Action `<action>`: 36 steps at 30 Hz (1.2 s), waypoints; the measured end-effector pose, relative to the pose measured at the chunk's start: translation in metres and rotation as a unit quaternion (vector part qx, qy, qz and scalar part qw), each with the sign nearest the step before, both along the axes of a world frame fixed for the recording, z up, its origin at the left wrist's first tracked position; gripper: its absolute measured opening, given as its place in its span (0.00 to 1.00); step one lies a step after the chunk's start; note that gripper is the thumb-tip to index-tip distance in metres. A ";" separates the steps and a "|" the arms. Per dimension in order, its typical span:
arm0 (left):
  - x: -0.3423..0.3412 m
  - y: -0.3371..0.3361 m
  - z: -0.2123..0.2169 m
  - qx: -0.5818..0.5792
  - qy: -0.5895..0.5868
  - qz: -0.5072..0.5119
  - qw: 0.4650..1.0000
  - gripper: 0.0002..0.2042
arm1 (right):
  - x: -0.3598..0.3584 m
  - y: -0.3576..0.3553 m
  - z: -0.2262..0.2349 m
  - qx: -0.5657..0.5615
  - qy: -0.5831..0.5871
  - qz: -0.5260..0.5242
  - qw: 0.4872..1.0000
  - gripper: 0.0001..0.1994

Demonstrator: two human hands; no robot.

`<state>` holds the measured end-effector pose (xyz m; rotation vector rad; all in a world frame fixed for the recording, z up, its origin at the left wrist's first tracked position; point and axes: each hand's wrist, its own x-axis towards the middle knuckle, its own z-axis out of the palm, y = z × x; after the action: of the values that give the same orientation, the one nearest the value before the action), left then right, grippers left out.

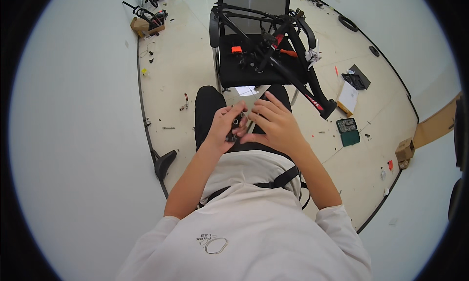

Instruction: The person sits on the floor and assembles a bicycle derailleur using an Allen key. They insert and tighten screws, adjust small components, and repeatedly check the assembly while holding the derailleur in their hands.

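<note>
Small black metal part (236, 127) pinched by left hand (225, 126) and right hand (274, 125) over lap; black bicycle frame (288, 66) on chair ahead.

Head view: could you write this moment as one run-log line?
left hand: holds small black part | right hand: fingertips on same part | position: over lap | ahead: black chair bearing bicycle frame

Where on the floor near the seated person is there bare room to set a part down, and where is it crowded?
Free: the pale floor left of the black chair, with only small bits along the wall edge. Crowded: the chair seat, filled by the bicycle frame, and the floor to the right around the green case. Both hands, left hand and right hand, hold a small black part.
</note>
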<state>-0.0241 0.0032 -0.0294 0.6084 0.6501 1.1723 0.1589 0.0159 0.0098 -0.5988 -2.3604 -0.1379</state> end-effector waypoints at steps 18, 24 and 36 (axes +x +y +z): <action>0.048 0.094 -0.114 -0.071 0.182 0.211 0.958 0.08 | -0.028 0.120 -0.170 -0.731 0.417 -0.103 0.530 0.15; 0.053 0.107 -0.130 -0.064 0.278 0.208 0.936 0.10 | -0.044 0.123 -0.196 -0.635 0.387 -0.256 0.618 0.20; 0.020 0.265 -0.126 0.041 0.482 0.282 0.828 0.10 | -0.056 0.271 -0.192 -0.643 0.385 -0.274 0.603 0.21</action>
<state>-0.0041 0.2682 -0.1552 1.1477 1.7439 1.4017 0.1031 0.2867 -0.1826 -1.5956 -0.9801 1.3859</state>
